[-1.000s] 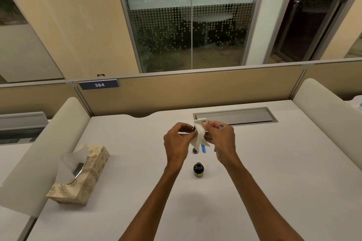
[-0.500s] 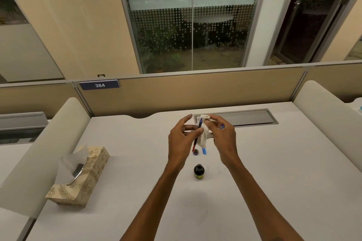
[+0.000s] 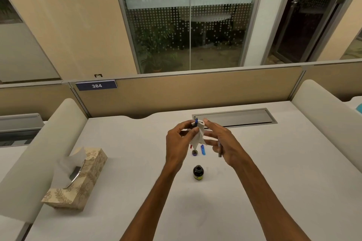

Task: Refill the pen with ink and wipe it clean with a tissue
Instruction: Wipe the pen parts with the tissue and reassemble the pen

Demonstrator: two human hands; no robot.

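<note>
Above the middle of the desk, my left hand [image 3: 179, 142] pinches a thin pen [image 3: 196, 121] held nearly upright. Its blue tip pokes out above a white tissue [image 3: 197, 137], and a red end shows below. From the right, my right hand [image 3: 223, 142] pinches the tissue against the pen, with a grey pen piece [image 3: 219, 150] tucked in its lower fingers. The open ink bottle [image 3: 198, 172] stands on the desk below the hands. Its cap [image 3: 194, 152] and a blue pen part [image 3: 203, 149] lie just behind it.
A patterned tissue box [image 3: 82, 180] with a sheet sticking up sits at the left of the white desk [image 3: 274, 172]. A grey cable flap [image 3: 239, 117] lies at the back. Low padded dividers flank both sides, and a partition closes the far edge.
The pen has turned more upright and its blue tip now sticks out above the tissue. The tissue has slid down along the pen. Both hands stay close together.
</note>
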